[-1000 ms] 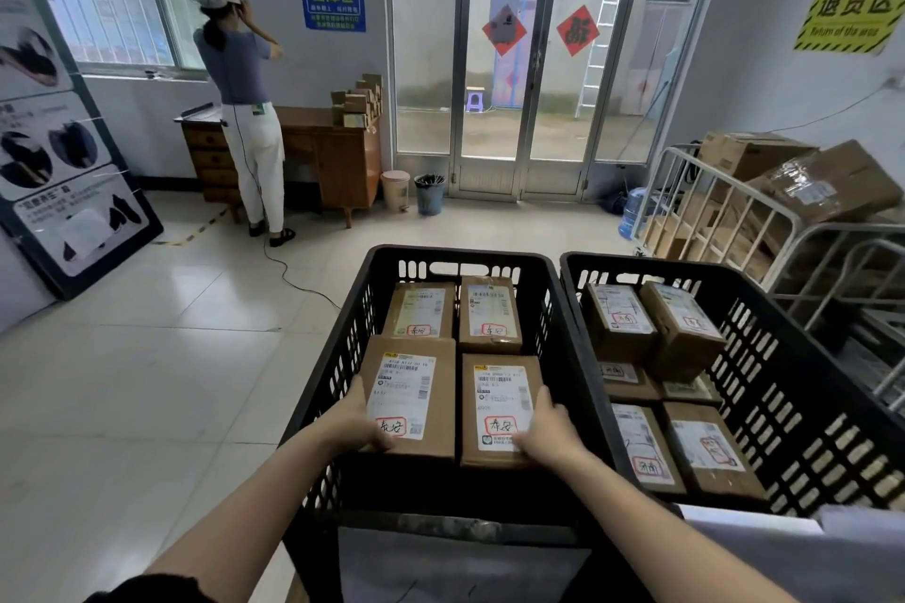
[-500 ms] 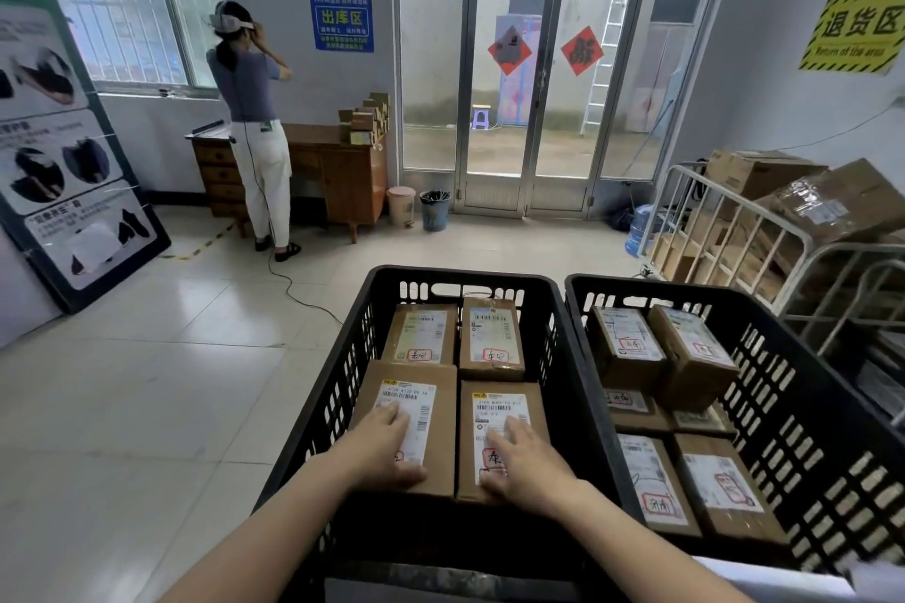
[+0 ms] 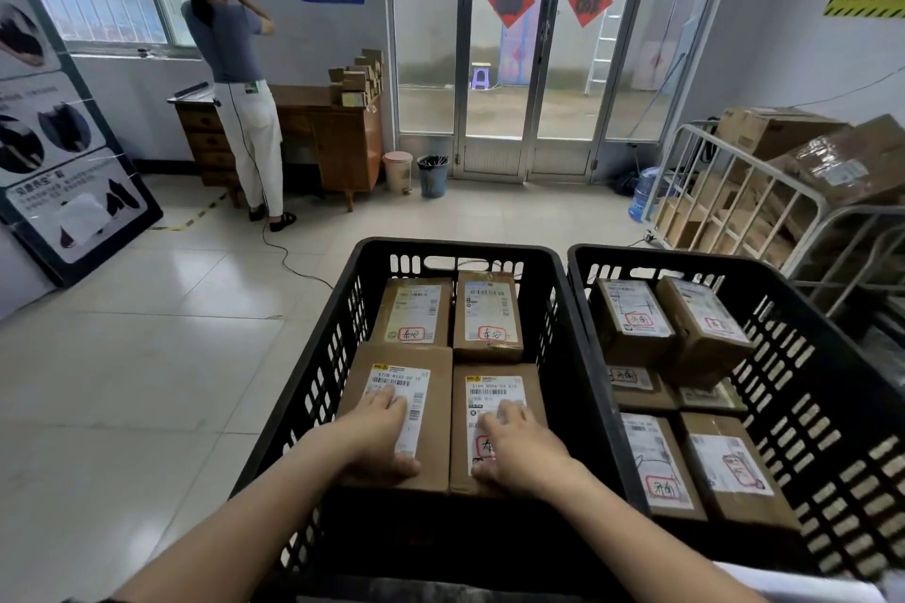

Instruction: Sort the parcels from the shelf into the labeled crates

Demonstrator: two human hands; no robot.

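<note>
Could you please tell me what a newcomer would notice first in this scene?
Two bare hands stand out in the near centre: the left hand rests on the near-left parcel and the right hand on the near-right parcel, inside the left black crate. Beside it, the right black crate holds more labelled parcels, and a person stands at a wooden desk at the far left.

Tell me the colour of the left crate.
Black: the left crate has black slotted plastic walls, clearest in the head view.
</note>
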